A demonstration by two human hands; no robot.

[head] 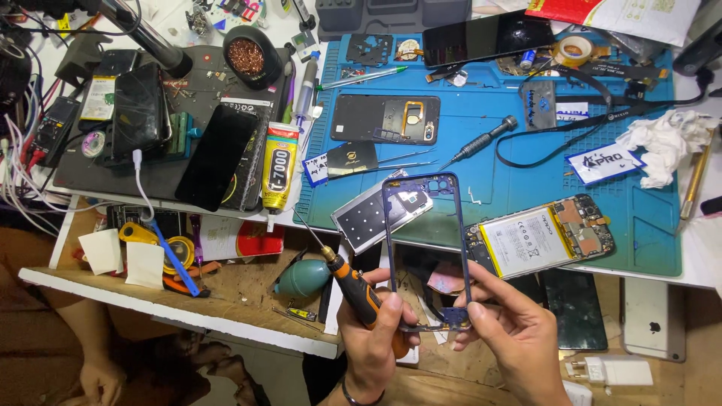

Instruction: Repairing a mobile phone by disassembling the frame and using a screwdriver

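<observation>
Nearest the camera, the left hand (pixel 370 342) is seen raised from the bottom edge, wrist banded by a dark bracelet, fingers curled shut around two things at once: the orange-and-black handled precision screwdriver (pixel 359 295) is gripped along the palm, its thin metal shaft angled up and to the left, while the lower left corner of the thin dark-blue rectangular phone frame (pixel 426 252) is pinched by the fingertips. The right hand (pixel 511 331) is brought in from the lower right, palm turned inward, thumb and forefinger closed on the frame's lower right corner, the remaining fingers loosely bent behind it. The frame is held upright between both hands, above the near edge of the desk, its open middle showing the bench behind.

Just beyond, an opened phone body with a white battery and exposed circuit board (pixel 540 237) is laid at the edge of the blue silicone work mat (pixel 647 233), and a silver perforated metal plate (pixel 374 214) is seen behind the frame's left side. Further back, a black phone back shell (pixel 385 119) and a black-handled screwdriver (pixel 481 140) are laid on the mat. To the left, a yellow glue tube (pixel 279 167) is rested beside a dark phone screen (pixel 218 156).
</observation>
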